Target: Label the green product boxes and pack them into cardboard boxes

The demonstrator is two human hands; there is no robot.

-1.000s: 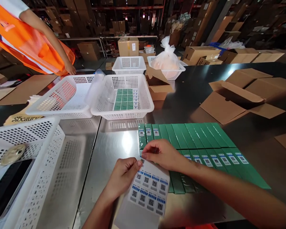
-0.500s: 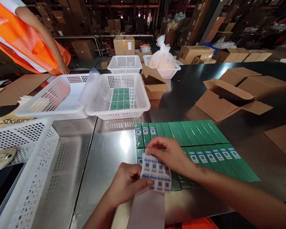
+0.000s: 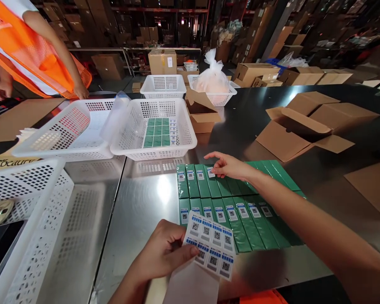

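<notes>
**Labels going onto green boxes, one at a time**

Fingertips of the right hand [image 3: 228, 166] press a single small label [image 3: 210, 172] down on the fourth green box of the back row — the fingers are nearly straight and pinched low, with nothing else in their grasp. The left hand [image 3: 164, 253] is curled shut around a sheet of labels [image 3: 211, 244], thumb on top, holding it just above the near edge of the steel table [image 3: 139, 202]; eight printed labels show on the sheet, in two rows of four.

Green boxes [image 3: 240, 219] lie flat in two rows, side by side and touching, toward the middle of the table. Four boxes in the back row carry a label, counting the one under the fingers; in the front row at least seven do, and the rest is hidden by the right forearm.

Beyond the rows stands a white basket [image 3: 183, 143] with more green boxes packed in its bottom. Four more white baskets are in view — one beside it to the left, one at the near left corner, two toward the far edge. An opened cardboard carton [image 3: 304, 126] lies near the right edge. A person in an orange vest [image 3: 34, 55] stands at the far left corner.
</notes>
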